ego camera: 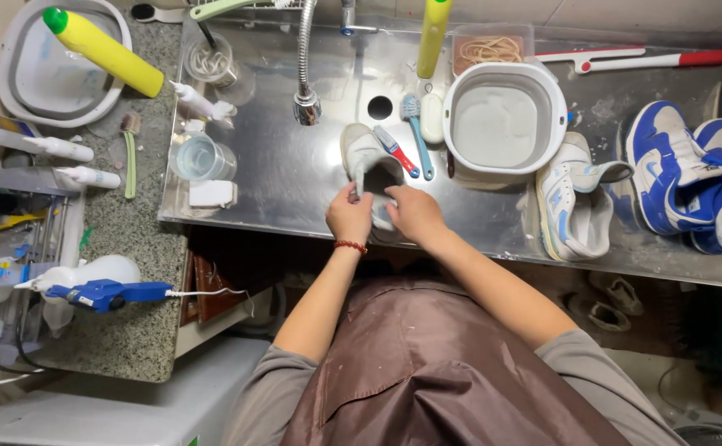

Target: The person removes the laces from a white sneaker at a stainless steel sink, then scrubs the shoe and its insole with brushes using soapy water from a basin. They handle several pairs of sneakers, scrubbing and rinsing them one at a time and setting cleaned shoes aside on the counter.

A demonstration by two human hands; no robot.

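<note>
Hands, left (348,216) and right (413,213), each with closed grip on grey shoe (369,165) over steel sink (295,177).

Four shoes (575,198) (one held), two toothbrushes (414,132), two basins (501,116).

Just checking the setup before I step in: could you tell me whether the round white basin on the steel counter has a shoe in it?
No, the white basin holds no shoe; the grey shoe is in both hands.
</note>
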